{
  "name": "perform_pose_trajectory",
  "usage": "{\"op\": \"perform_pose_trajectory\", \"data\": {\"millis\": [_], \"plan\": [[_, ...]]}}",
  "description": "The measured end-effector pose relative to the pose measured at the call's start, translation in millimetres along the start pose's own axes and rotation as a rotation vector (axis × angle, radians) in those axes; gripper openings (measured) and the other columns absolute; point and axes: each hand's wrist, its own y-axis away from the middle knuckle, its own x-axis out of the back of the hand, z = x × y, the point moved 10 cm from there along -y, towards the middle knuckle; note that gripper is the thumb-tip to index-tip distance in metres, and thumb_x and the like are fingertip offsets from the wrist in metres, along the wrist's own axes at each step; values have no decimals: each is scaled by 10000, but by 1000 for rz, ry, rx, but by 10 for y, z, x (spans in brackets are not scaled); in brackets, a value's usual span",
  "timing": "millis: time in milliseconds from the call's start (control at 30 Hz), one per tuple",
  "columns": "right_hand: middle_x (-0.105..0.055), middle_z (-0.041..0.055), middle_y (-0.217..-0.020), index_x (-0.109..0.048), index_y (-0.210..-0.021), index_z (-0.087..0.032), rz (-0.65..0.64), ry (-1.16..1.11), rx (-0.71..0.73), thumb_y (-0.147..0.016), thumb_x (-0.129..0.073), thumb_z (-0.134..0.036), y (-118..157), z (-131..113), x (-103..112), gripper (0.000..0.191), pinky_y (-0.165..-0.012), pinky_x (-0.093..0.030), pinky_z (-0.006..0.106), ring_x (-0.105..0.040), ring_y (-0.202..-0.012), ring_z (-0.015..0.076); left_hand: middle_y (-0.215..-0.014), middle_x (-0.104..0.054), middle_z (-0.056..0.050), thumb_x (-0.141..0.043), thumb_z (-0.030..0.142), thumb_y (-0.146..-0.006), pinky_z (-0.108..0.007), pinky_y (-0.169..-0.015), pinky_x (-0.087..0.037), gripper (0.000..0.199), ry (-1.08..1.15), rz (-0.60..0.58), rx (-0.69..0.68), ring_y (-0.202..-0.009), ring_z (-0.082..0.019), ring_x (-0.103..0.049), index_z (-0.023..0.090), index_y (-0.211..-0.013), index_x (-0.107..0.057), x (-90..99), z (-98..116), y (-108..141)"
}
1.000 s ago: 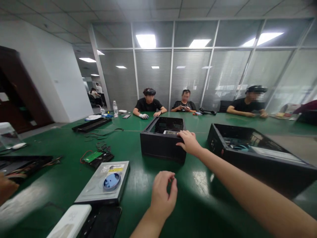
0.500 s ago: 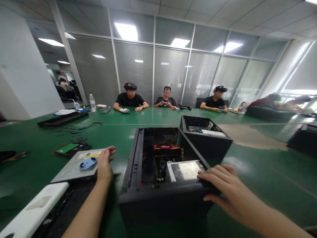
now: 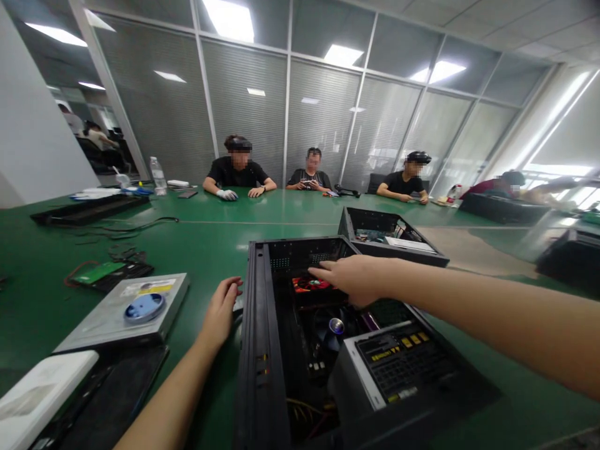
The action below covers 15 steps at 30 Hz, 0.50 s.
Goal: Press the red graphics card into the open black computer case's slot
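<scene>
A black open computer case (image 3: 260, 312) stands in front of me on the green table. Inside it are a red and black graphics card (image 3: 307, 285), a round fan (image 3: 335, 326) and a power supply (image 3: 398, 359) with a yellow-marked label. My right hand (image 3: 359, 278) reaches over the case near the graphics card, fingers extended; whether it touches the card is unclear. Beside the case's left wall, my left hand (image 3: 222, 312) hovers with loosely curved fingers, holding nothing visible. A silver optical drive (image 3: 105, 309) with a blue round lid (image 3: 144, 308) on it lies to the left.
A second open case (image 3: 398, 250) stands behind on the right. A green circuit board (image 3: 100, 273), cables (image 3: 140, 228) and a long black panel (image 3: 89, 209) lie at the left. A white box (image 3: 42, 394) is at the near left. Several people sit across the green table (image 3: 210, 250).
My right hand has gone from the case's near right corner to over the graphics card. My left hand has moved closer to the case's left wall. The view has shifted nearer the case.
</scene>
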Motion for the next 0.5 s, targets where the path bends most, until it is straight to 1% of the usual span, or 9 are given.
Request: {"op": "perform_pose_trajectory", "data": {"millis": [33,67,100,133,200,300,367,433,500], "plan": [[-626,150,-1320,-418,-1492,-233,-50,34,7,-471,-873,-114,-124,13,-182,1124,-698,-511,305,-698,-874,240,-1182,-655,-80,-432,597,-897,-440,-992,-464,484,-17,-3,1,-1101,-265,-600,209,-1142,-589,6,-4,-12],[-626,157,-1313,-378,-1512,-234,-87,64,19,-435,-869,-83,-202,11,-340,1193,-668,-502,300,-699,-863,246,-1175,-657,-81,-440,591,-895,-437,-978,-472,479,-28,-12,4,-1095,-267,-603,209,-1145,-586,-1,-17,-27],[-639,156,-1286,-355,-1522,-230,-107,90,34,-446,-858,-74,-243,0,-457,1197,-649,-493,296,-700,-858,250,-1166,-659,-83,-450,585,-891,-433,-960,-481,478,-33,-26,7,-1082,-268,-608,208,-1152,-583,-20,-40,-43],[-654,149,-1248,-342,-1525,-224,-109,112,48,-494,-836,-75,-257,-15,-526,1152,-641,-486,293,-700,-858,252,-1159,-661,-85,-460,578,-886,-429,-943,-489,478,-36,-47,9,-1068,-268,-613,206,-1160,-583,-53,-71,-58],[-674,129,-1177,-362,-1506,-216,-91,138,46,-609,-759,-67,-242,-13,-548,993,-637,-477,288,-703,-847,245,-1149,-665,-90,-484,563,-872,-424,-914,-502,485,-39,-94,15,-1040,-268,-621,197,-1175,-586,-132,-144,-82],[-685,121,-1113,-489,-1392,-181,1,89,-54,-712,-651,-41,-226,127,-348,712,-681,-496,300,-700,-854,240,-1135,-671,-105,-502,542,-864,-413,-866,-520,507,-32,-133,34,-1008,-267,-626,174,-1202,-586,-218,-248,-96],[-681,138,-1132,-551,-1312,-139,122,8,-123,-789,-597,-61,-231,255,-134,531,-789,-517,341,-681,-953,261,-1122,-672,-107,-512,527,-863,-402,-835,-527,511,-23,-136,46,-990,-261,-623,165,-1217,-578,-235,-279,-94],[-661,144,-1196,-577,-1289,-122,278,-75,-154,-866,-544,-101,-218,362,82,425,-929,-494,394,-630,-1091,278,-1122,-670,-103,-515,509,-869,-396,-835,-522,500,-23,-134,41,-991,-252,-614,162,-1226,-569,-237,-265,-88],[-633,135,-1252,-591,-1290,-118,428,-137,-161,-906,-507,-128,-172,438,246,393,-1017,-453,423,-581,-1170,278,-1130,-665,-105,-503,494,-882,-396,-855,-510,487,-31,-125,29,-999,-243,-604,152,-1223,-567,-231,-230,-81]]}}
